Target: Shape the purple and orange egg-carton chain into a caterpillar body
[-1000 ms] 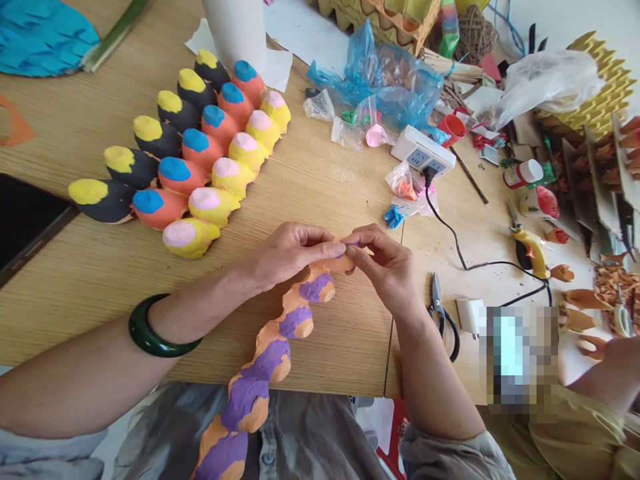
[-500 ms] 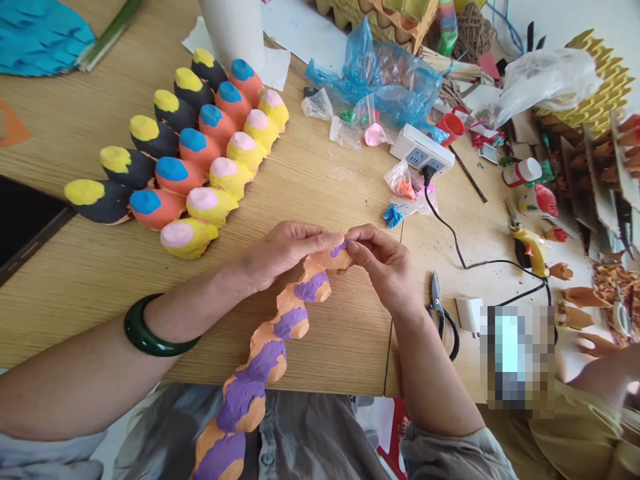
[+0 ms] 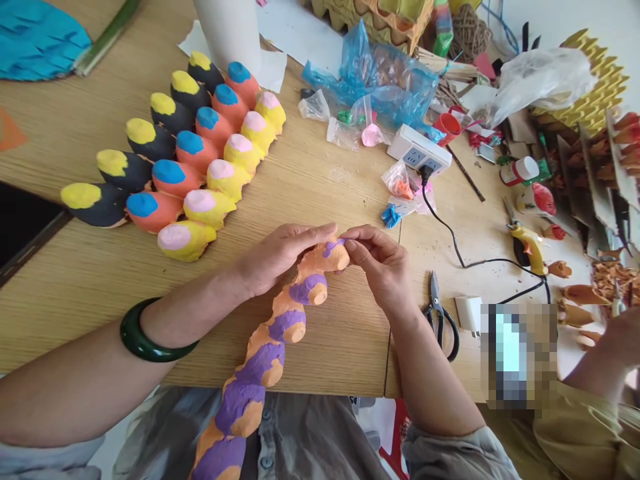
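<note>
An orange strip of egg-carton cups with purple clay patches (image 3: pixel 257 363) runs from my lap up to the table's front. My left hand (image 3: pixel 280 257) holds its far end, thumb along the top and fingers behind, partly hidden. At that end cup my right hand (image 3: pixel 377 257) pinches a bit of purple clay (image 3: pixel 332 247) between thumb and forefinger, against the cup's upper side. Left of my hands lie three finished-looking rows of cups: black with yellow tips (image 3: pixel 103 200), coral with blue tips (image 3: pixel 160 208), and yellow with pink tips (image 3: pixel 187 241).
A power strip (image 3: pixel 419 151) with a black cord, clay bags (image 3: pixel 399 180) and a blue plastic bag (image 3: pixel 373 83) lie beyond my hands. Scissors (image 3: pixel 440 317) and a white charger (image 3: pixel 469 313) are right of my arm. Another person's arm (image 3: pixel 603 353) shows at far right.
The strip's end has turned slightly, showing more of the end cup's orange tip. My right fingers have shifted a little on the purple clay; the view has moved slightly.
</note>
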A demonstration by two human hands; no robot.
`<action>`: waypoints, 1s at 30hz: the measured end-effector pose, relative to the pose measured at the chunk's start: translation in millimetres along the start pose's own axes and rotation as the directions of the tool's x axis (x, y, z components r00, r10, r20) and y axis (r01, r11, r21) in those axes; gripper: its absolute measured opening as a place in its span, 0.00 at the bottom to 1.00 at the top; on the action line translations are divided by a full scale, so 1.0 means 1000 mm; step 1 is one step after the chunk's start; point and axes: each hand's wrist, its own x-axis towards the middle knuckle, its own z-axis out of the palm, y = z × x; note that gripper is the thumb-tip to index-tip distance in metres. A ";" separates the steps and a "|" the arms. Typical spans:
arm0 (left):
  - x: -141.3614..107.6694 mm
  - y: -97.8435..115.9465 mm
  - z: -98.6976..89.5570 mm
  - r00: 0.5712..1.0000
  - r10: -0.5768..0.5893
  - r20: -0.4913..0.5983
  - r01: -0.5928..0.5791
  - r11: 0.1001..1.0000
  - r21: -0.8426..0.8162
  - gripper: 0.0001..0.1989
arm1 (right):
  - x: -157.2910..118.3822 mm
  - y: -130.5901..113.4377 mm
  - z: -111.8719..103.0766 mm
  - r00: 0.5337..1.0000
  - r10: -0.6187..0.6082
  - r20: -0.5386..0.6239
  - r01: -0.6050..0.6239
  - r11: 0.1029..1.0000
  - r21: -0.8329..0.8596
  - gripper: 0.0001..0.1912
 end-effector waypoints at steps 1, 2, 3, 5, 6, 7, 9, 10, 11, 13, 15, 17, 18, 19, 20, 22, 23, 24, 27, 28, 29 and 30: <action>0.000 -0.001 0.000 1.000 0.000 -0.012 0.000 1.000 -0.011 0.29 | -0.001 0.000 0.001 1.000 -0.017 -0.003 0.017 1.000 -0.006 0.15; 0.001 -0.001 0.001 1.000 0.002 -0.018 -0.002 1.000 -0.022 0.30 | -0.001 0.000 0.002 0.999 -0.035 -0.012 0.034 0.999 -0.010 0.15; 0.001 0.000 0.001 1.000 0.004 -0.016 -0.004 1.000 -0.026 0.29 | -0.002 0.001 0.003 0.998 -0.051 -0.026 0.050 0.999 -0.012 0.14; 0.001 0.001 0.003 1.000 0.007 -0.001 -0.007 1.000 -0.008 0.27 | -0.002 0.001 0.004 0.996 -0.077 -0.051 0.077 0.997 -0.006 0.13; 0.000 0.002 0.003 1.000 0.009 0.008 -0.009 1.000 0.007 0.26 | -0.002 0.001 0.004 0.995 -0.085 -0.056 0.085 0.996 0.000 0.12; 0.000 0.003 0.004 1.000 0.012 0.017 -0.013 1.000 0.022 0.24 | -0.002 0.000 0.004 0.995 -0.088 -0.055 0.088 0.996 0.006 0.11; -0.001 0.004 0.004 1.000 0.019 0.024 -0.020 0.999 0.031 0.20 | -0.003 -0.001 0.004 0.997 -0.071 -0.035 0.071 0.997 0.002 0.11; -0.001 0.003 0.004 1.000 0.021 0.023 -0.022 0.999 0.026 0.20 | -0.003 -0.002 0.004 0.998 -0.059 -0.023 0.058 0.998 -0.006 0.12; -0.001 0.003 0.004 1.000 0.020 0.022 -0.021 1.000 0.021 0.20 | -0.003 -0.003 0.004 0.999 -0.047 -0.012 0.046 0.999 -0.016 0.12; -0.001 0.003 0.004 1.000 0.009 0.023 -0.009 0.999 0.031 0.21 | -0.003 -0.004 0.004 0.999 -0.035 0.000 0.035 0.999 -0.030 0.14; -0.002 0.003 0.004 1.000 0.000 0.008 -0.001 0.998 0.065 0.21 | -0.002 -0.004 0.004 0.999 -0.039 0.002 0.039 0.999 -0.037 0.15; -0.002 0.004 0.005 0.999 0.010 -0.039 -0.006 0.994 0.106 0.21 | -0.002 -0.004 0.005 0.999 -0.041 0.003 0.041 0.998 -0.038 0.15; -0.003 0.005 0.006 0.998 0.019 -0.067 -0.011 0.992 0.123 0.20 | -0.002 -0.003 0.005 0.999 -0.039 0.007 0.040 0.999 -0.032 0.15; -0.003 0.005 0.006 0.996 0.025 -0.087 -0.013 0.991 0.136 0.19 | -0.001 -0.002 0.006 0.999 -0.033 0.013 0.033 0.999 -0.023 0.15; -0.003 0.006 0.006 0.995 0.026 -0.098 -0.012 0.990 0.140 0.19 | -0.001 -0.002 0.006 1.000 -0.024 0.019 0.024 1.000 -0.012 0.16; -0.003 0.006 0.006 0.995 0.016 -0.102 -0.004 0.993 0.117 0.18 | -0.001 0.000 0.007 1.000 -0.005 0.024 0.004 1.000 0.010 0.17; -0.002 0.006 0.006 0.995 0.009 -0.097 0.000 0.996 0.090 0.18 | -0.001 0.000 0.007 1.000 0.005 0.024 -0.005 1.000 0.017 0.18; -0.002 0.005 0.005 0.996 -0.003 -0.087 0.008 0.998 0.061 0.19 | -0.001 0.000 0.007 1.000 0.014 0.022 -0.014 1.000 0.022 0.18; -0.002 0.004 0.003 0.997 -0.065 -0.031 0.065 0.998 -0.007 0.18 | -0.002 0.000 0.007 0.999 0.026 0.026 -0.026 0.999 0.026 0.18; -0.002 0.004 0.002 0.997 -0.081 -0.018 0.081 0.996 -0.021 0.17 | -0.002 0.000 0.008 0.999 0.024 0.023 -0.024 0.999 0.026 0.18; -0.002 0.004 0.002 0.996 -0.093 -0.009 0.093 0.995 -0.030 0.16 | -0.002 0.000 0.008 1.000 0.017 0.018 -0.017 0.999 0.029 0.18; -0.002 0.004 0.001 0.995 -0.099 -0.002 0.099 0.994 -0.035 0.17 | -0.003 0.000 0.009 1.000 0.010 0.013 -0.010 0.999 0.033 0.18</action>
